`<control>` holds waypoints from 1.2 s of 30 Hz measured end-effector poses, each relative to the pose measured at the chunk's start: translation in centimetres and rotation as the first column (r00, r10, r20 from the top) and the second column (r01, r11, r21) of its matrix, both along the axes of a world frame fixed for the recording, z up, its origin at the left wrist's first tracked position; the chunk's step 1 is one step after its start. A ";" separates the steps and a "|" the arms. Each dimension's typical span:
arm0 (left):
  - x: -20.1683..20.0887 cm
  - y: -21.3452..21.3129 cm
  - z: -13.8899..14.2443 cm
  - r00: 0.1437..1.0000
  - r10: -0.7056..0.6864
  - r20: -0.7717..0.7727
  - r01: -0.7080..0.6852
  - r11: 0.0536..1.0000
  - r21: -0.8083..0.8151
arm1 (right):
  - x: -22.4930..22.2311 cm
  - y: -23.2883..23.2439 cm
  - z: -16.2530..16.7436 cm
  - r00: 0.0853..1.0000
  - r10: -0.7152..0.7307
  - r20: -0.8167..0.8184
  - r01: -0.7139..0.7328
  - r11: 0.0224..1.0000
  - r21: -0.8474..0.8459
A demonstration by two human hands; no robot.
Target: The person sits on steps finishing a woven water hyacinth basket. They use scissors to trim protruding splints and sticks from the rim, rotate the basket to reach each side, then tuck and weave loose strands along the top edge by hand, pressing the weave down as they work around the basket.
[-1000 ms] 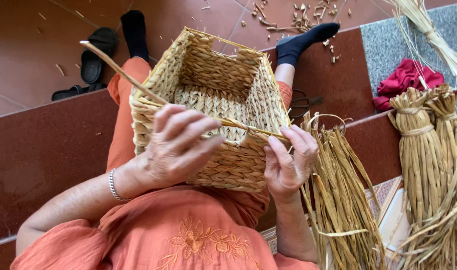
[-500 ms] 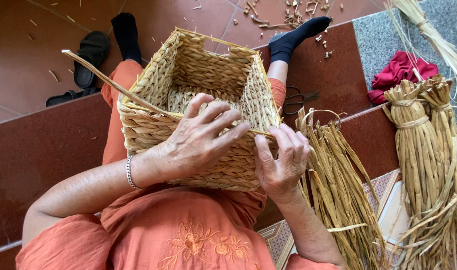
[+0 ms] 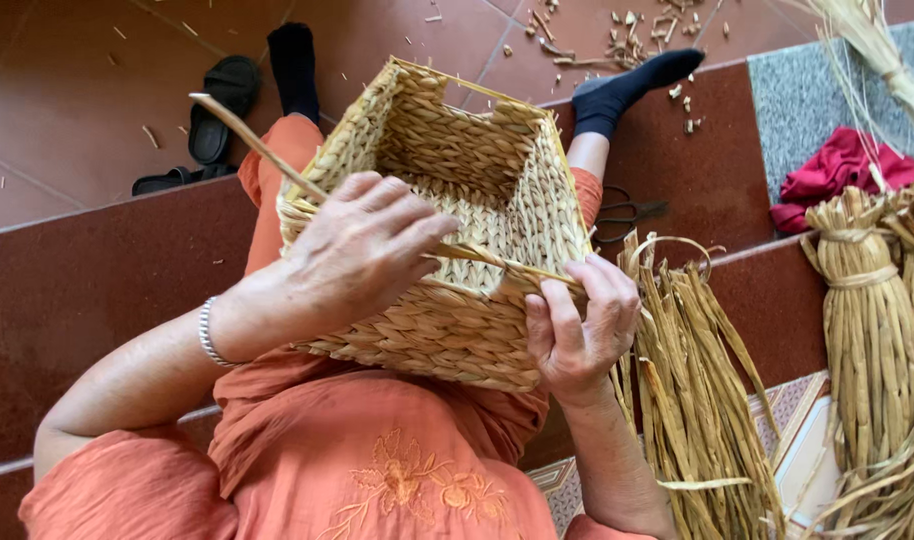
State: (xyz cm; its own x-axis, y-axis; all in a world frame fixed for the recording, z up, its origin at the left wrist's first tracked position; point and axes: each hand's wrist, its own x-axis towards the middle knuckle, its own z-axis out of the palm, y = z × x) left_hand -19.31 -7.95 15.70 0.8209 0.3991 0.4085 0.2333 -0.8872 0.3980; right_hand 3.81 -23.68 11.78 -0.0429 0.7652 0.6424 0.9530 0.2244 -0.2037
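Far left on the red tiled floor (image 3: pixel 67 90) lie black sandals (image 3: pixel 212 120). The woven basket (image 3: pixel 457 230), square and pale straw-coloured, rests on the lap of the person in orange clothing (image 3: pixel 357 470), its open mouth turned away. The left hand (image 3: pixel 362 250) lies curled over the near rim, fingers pinching a long straw strand (image 3: pixel 267 155) that juts up to the far left. The right hand (image 3: pixel 577 325) grips the basket's near right corner, closed on the strand's other end. Right of it lie loose reeds (image 3: pixel 697 400), then tied reed bundles (image 3: pixel 867 330) and a red cloth (image 3: pixel 842 170).
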 end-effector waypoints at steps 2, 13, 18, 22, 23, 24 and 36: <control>-0.2 0.1 -0.3 0.999 -0.009 -0.036 0.011 0.997 0.076 | 0.0 0.4 -0.2 0.998 0.027 -0.052 -0.026 0.999 0.033; -1.3 -1.2 -0.4 0.996 -0.064 0.062 0.029 0.892 0.451 | -0.6 0.9 0.7 0.992 -0.022 -0.124 0.023 1.000 0.007; -1.7 -4.0 -0.1 0.986 -0.121 -0.115 0.157 0.912 0.378 | -2.0 2.4 0.6 0.978 0.061 -0.198 -0.071 0.997 -0.043; -2.6 -4.8 -0.7 0.987 -0.096 -0.125 0.134 0.930 0.341 | -2.1 2.4 0.6 0.985 -0.014 -0.171 -0.008 0.992 -0.124; -2.8 -4.9 -0.9 0.987 -0.100 -0.128 0.138 0.931 0.339 | -2.1 2.2 0.5 0.983 -0.018 -0.183 -0.006 0.992 -0.128; -2.9 -4.8 -1.1 0.986 -0.106 -0.128 0.144 0.929 0.341 | -2.0 2.1 0.3 0.981 -0.024 -0.192 -0.001 0.992 -0.127; -3.5 -2.1 0.8 0.998 -0.057 0.011 0.052 0.958 0.283 | 0.1 0.7 -1.2 0.872 0.022 -0.488 -0.017 1.000 0.014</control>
State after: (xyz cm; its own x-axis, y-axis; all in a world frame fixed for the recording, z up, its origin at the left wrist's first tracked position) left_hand -22.83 -10.01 16.53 0.8291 0.2201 0.5139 0.1764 -0.9753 0.1329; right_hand 3.89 -22.97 10.60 0.2629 0.7618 0.5921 0.7281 0.2460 -0.6398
